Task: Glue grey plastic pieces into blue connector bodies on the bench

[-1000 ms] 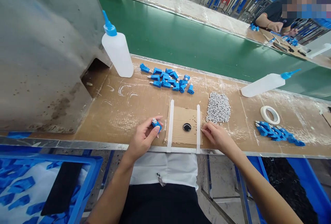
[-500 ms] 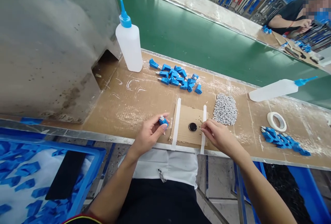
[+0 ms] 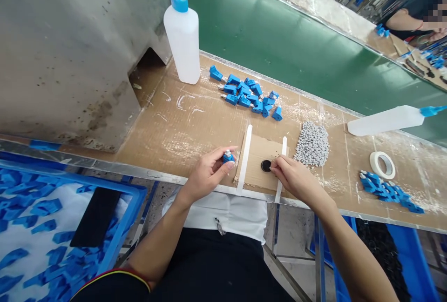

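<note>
My left hand [image 3: 206, 171] is closed on a small blue plastic part [image 3: 228, 157] with a whitish tip pointing up. My right hand [image 3: 291, 171] pinches at the edge of a small round black dish [image 3: 266, 166]; whatever lies between its fingertips is too small to make out. The dish sits on a cardboard pad [image 3: 260, 153] fixed down by two white tape strips [image 3: 245, 157]. Tiny dark bits lie on the pad near my right fingers. Just right of the pad is a heap of small grey pieces [image 3: 312, 144].
Blue parts [image 3: 244, 92] lie behind the pad, more [image 3: 387, 192] by a tape roll [image 3: 382, 165]. One white bottle [image 3: 183, 43] stands at left; another [image 3: 387, 120] lies at right. A metal housing [image 3: 70, 50] and blue bin [image 3: 134, 199] are left. A person sits across the green belt [image 3: 279, 36].
My right hand has moved left from the specks by the tape strip to the rim of the black dish. My left hand still holds the blue part. The camera view has shifted slightly.
</note>
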The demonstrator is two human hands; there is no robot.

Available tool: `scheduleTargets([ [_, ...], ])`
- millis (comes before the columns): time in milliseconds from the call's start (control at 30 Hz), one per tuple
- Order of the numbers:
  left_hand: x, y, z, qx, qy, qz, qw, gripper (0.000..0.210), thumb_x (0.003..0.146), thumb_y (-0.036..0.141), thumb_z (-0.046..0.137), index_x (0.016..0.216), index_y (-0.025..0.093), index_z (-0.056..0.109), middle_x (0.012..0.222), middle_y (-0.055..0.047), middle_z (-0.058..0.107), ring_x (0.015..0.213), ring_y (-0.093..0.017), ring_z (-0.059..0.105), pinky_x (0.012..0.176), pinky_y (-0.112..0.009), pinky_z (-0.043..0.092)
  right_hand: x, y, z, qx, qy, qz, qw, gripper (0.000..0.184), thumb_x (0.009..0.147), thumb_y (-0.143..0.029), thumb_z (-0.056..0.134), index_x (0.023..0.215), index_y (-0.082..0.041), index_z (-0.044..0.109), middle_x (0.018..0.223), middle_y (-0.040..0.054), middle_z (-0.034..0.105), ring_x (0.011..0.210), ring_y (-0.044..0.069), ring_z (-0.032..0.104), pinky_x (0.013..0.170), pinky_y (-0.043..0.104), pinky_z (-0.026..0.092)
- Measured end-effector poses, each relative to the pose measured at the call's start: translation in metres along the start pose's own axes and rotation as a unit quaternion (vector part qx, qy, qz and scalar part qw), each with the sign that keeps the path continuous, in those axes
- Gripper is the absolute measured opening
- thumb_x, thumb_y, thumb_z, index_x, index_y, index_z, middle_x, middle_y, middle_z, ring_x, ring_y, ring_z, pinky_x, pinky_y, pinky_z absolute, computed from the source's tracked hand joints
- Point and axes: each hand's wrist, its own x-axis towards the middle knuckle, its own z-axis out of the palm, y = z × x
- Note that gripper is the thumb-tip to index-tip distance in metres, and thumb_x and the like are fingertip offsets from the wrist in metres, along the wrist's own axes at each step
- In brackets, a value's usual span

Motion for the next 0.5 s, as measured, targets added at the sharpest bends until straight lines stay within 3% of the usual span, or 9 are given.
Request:
scheduleTargets([
  [500, 0.000, 0.003, 0.000, -0.002, -0.005, 0.004, 1.000, 0.040, 0.098, 0.036, 0.061, 0.131, 0.017, 0.071, 0.108, -0.010, 0.074, 0.089, -0.019, 0.067, 0.073, -0.027, 0.056, 0.016, 0.021, -0.016, -0.008, 0.006, 0.033, 0.999, 0.019, 0.101, -0.024, 0.045, 0.082, -0.025, 0.048, 0.080, 0.0054, 0.066, 0.067, 0.022, 0.062, 0.062, 0.032, 0.042],
])
